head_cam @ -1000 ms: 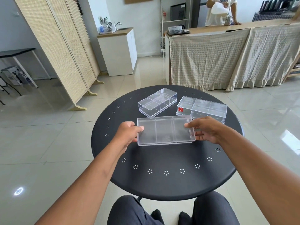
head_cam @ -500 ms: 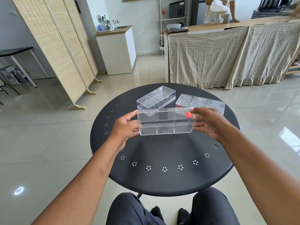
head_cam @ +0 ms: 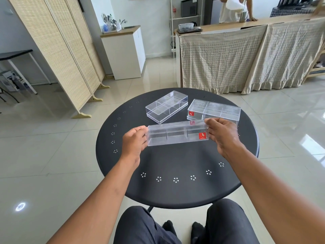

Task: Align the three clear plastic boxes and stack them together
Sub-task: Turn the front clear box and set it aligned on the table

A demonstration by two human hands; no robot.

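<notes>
Head view: left hand point(head_cam: 134, 140) clamps the left short end of the held box point(head_cam: 177, 133), fingers curled round the end wall. Right hand point(head_cam: 222, 135) does the same on the right short end, thumb on top edge, other fingers behind/under. Both hands closed on that one box, end-to-end grip, prob. so long sides stay free for lining up w/ another box. Box is lifted off the counter point(head_cam: 175, 191) and tipped so a long side wall faces the camera; 3 compartments show through, red sticker point(head_cam: 202, 135) at its right end. Whether its open side or base faces away, can't tell thru clear plastic.

Behind it, right box point(head_cam: 213, 110) sits flat on the counter just beyond the right hand, long axis roughly left-right, red sticker at its near left corner; part of it hidden by the held box and the fingers. Left box point(head_cam: 167, 106) sits flat further left/back, angled diagonally, apart from the right box by a small gap. Neither is squared to the other yet, nothing stacked.

Judgement: early stage, first box in hand. Two-end hold suits carrying it level over one of the resting boxes and dropping it square. Likely target is the right box since it's nearest and already near parallel. Risk: slick clear walls, corners may miss.
</notes>
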